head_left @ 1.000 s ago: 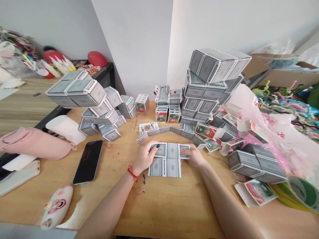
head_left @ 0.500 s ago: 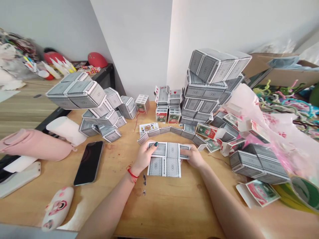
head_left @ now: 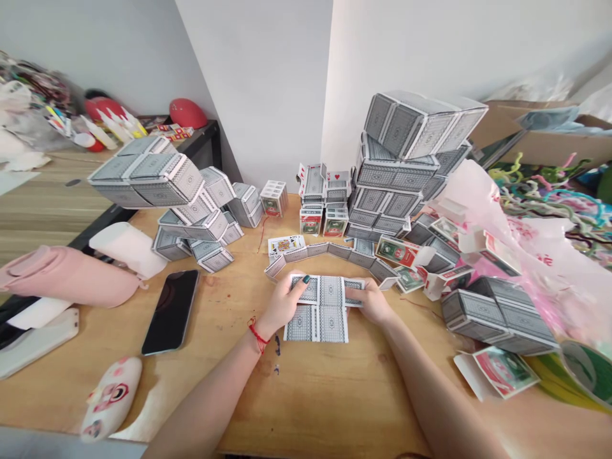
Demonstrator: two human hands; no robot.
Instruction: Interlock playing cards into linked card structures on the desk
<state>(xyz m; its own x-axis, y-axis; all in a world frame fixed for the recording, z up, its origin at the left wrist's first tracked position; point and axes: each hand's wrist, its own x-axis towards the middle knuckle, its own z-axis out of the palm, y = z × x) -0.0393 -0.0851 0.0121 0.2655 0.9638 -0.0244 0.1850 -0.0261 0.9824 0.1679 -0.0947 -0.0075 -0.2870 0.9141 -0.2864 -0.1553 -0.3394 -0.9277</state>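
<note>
Grey-backed playing cards (head_left: 331,312) lie edge to edge as one flat panel between my two hands, near the middle of the table. My left hand (head_left: 285,299) grips the panel's upper left, thumb on top and fingers hidden beneath. At the upper right, my right hand (head_left: 373,301) pinches a card that sticks out sideways from the panel. Just beyond the hands stands a curved low wall of folded cards (head_left: 329,250). Behind its left end rests a face-up king card (head_left: 285,245).
Stacked card blocks rise in a left tower (head_left: 191,197) and a taller right tower (head_left: 396,166). Card boxes (head_left: 322,220) stand between them. A phone (head_left: 171,312) and a pink bottle (head_left: 71,277) lie left; an open card box (head_left: 500,371) and a tape roll (head_left: 576,376) sit right.
My left hand has shifted slightly right over the panel, its thumb farther in along the upper card. The right hand keeps its hold almost unmoved.
</note>
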